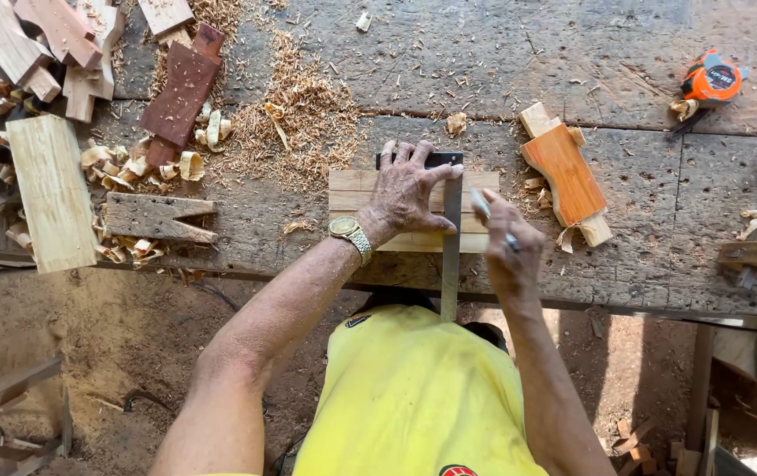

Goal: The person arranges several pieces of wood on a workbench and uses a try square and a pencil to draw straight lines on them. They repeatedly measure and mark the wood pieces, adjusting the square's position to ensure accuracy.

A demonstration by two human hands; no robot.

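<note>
A pale wooden board (352, 189) lies flat on the worn workbench (484, 79) near its front edge. A metal try square (451, 256) rests across the board, its blade running toward me past the bench edge. My left hand (406, 189), with a gold wristwatch, presses fingers spread on the square and board. My right hand (510, 247) grips a pencil (481, 204) with its tip against the board beside the square's blade.
A shaped orange-brown wood piece (565, 174) lies right of the board. An orange tape measure (711, 81) sits at far right. Wood offcuts (52, 189), a dark plank (180, 92) and shavings (299, 115) crowd the left. Dirt floor lies below.
</note>
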